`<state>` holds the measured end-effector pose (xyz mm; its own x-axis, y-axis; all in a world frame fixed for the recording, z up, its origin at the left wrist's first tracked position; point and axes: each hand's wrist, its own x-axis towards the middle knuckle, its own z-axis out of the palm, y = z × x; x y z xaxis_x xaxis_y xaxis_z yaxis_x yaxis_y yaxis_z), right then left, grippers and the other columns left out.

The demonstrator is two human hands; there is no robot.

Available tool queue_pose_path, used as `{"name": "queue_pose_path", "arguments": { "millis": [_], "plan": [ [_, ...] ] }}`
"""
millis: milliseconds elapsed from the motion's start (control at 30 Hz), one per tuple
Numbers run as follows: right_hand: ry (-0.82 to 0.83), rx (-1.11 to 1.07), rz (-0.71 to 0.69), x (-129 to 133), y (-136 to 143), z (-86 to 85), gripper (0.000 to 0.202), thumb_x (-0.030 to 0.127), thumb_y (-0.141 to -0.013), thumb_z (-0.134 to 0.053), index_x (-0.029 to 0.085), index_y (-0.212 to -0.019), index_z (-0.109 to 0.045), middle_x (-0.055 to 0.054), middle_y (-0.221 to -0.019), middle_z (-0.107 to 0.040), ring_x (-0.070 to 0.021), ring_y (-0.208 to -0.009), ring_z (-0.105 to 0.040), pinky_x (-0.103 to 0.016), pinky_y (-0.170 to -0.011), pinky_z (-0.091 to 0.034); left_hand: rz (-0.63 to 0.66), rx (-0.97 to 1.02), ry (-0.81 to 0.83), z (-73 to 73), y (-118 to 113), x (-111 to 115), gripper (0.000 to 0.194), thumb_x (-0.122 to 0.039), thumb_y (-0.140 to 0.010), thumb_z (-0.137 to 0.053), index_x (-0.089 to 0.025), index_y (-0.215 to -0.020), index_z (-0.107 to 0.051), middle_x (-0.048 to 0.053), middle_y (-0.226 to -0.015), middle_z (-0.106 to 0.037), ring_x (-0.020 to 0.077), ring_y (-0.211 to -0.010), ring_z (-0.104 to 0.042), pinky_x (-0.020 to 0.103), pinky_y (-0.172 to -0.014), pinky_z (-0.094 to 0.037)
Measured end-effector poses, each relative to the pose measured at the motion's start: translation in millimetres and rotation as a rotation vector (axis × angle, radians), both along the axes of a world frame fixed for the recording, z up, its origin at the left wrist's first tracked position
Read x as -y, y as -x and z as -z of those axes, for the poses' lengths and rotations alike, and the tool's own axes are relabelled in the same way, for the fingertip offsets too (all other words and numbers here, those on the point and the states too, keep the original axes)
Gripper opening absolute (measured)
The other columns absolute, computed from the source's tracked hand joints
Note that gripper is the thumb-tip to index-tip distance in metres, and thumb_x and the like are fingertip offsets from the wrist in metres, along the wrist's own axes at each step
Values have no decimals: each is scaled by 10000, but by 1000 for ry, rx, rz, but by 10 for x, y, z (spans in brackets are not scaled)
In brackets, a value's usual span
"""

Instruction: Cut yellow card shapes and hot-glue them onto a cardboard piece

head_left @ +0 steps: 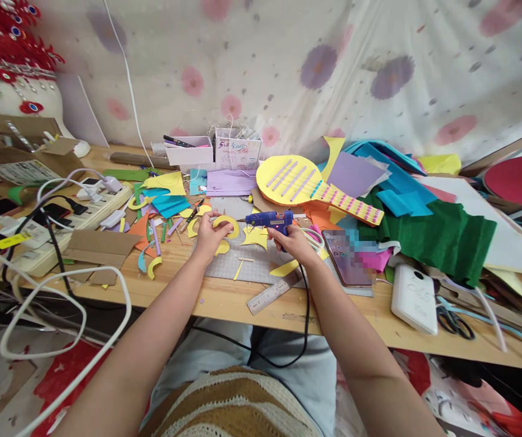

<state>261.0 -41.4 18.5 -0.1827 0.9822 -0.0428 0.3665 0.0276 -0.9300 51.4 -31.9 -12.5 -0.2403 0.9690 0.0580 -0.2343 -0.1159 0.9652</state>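
A curved yellow foam piece (229,220) is pinched in my left hand (209,235), above the grey cutting mat. My right hand (294,241) is wrapped round a blue glue gun (267,218), whose nozzle points left at the yellow piece. The gun's black cord hangs down over the table edge to my lap. Yellow scraps (255,237) lie on the mat (224,265) between and below my hands. Behind the glue gun rests a yellow cut-out instrument (283,176) with purple strips and a dotted neck.
A metal ruler (274,292) crosses the mat's front edge. To the right lie a phone (346,258), a white power bank (414,298), scissors (456,321) and green cloth (438,233). A power strip (76,227) with looping cables is at left; white boxes (237,149) stand behind.
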Motion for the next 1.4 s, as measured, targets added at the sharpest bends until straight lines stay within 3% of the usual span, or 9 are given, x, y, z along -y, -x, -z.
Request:
{"name": "queue_pose_path", "arguments": {
  "millis": [433,733,1400],
  "plan": [
    [-10,-16,-4,-5,0,-1,441,591,-664,-588,156,-726,-544,19,-513,-500,-76,-427,-440,-228,-445,-378,5,7,-12,13,9,-4,475,-239,-510,-729,-203,-855,-404,-18,-757,-609,101,-603,-593,218,-546,-460],
    [-5,-22,-5,-17,-3,4,461,601,-648,-594,149,-725,-546,16,-522,-510,-76,-424,-443,-230,-443,-381,-18,27,7,-40,-2,17,492,-239,-486,-734,-198,-850,-406,20,-907,-621,88,-593,-585,221,-542,-460],
    [-2,-38,-3,-15,-5,12,447,585,-657,-598,152,-752,-546,27,-506,-489,-80,-429,-443,-226,-436,-380,10,-19,-19,43,14,-18,482,-261,-513,-733,-206,-861,-404,-5,-808,-615,102,-588,-591,236,-554,-467]
  ]
}}
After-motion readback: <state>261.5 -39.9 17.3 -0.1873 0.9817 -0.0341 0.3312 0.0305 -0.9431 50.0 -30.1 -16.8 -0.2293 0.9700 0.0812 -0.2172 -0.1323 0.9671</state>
